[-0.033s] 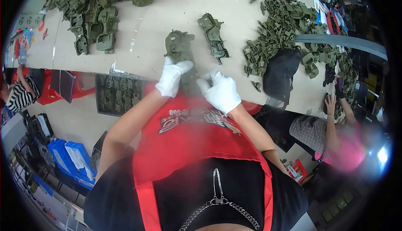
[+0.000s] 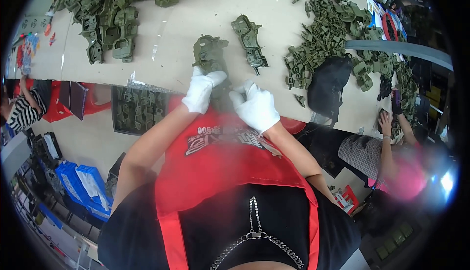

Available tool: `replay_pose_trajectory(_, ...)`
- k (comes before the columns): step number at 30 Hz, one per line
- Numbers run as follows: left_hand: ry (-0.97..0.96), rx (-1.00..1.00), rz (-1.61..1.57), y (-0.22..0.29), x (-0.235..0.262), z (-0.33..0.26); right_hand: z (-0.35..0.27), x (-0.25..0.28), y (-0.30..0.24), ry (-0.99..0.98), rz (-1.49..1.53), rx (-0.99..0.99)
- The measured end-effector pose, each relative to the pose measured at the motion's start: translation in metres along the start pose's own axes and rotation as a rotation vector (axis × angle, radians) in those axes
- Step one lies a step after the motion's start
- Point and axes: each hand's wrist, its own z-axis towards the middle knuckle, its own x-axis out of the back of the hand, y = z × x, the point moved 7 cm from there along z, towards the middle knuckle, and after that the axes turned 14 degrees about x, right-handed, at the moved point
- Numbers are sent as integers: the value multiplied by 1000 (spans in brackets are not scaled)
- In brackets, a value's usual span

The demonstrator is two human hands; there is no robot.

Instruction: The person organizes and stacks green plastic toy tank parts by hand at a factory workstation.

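My left hand (image 2: 203, 91), in a white glove, is closed around an olive-green moulded plastic part (image 2: 209, 54) at the table's near edge. The part's upper end rests over the tabletop, and its lower end runs blurred between my hands. Close beside that lower end is my right hand (image 2: 255, 105), also white-gloved, with fingers curled in and the thumb side toward the part. Whatever its fingertips hold is hidden. A second, similar olive-green part (image 2: 250, 43) lies alone on the table, just beyond my right hand.
Heaped olive-green parts (image 2: 115, 15) lie at the far left; a pile of smaller pieces (image 2: 318, 35) spreads at right. A black bag (image 2: 329, 89) sits near the right edge. Below the table at left is a dark tray (image 2: 115, 118) of parts. A co-worker's hand (image 2: 386, 122) works at right.
My right hand has shifted very slightly left. The co-worker's hand at right has moved a little. My left hand and the part in it look the same.
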Motion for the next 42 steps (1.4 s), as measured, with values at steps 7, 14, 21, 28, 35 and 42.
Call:
replay_pose_trajectory(7,42,8,49,-13,20,6,14,-12,12,-2,180,-196)
replay_pose_trajectory(14,74,157,-111,-17,23,13,22,-24,20,38,105,-121)
replay_pose_trajectory(21,-17,108,-136,13,6,13,71,19,94,32,597,-238)
replay_pose_trajectory(28,6,-79,-152,48,15,6,111,36,99,-108,-356,-377)
replay_pose_trajectory(35,-171,-117,-193,53,-1,-3,111,9,90,-135,-431,-120)
replay_pose_trajectory(42,-153,-133,-80,46,12,18,136,27,124,390,602,-90)
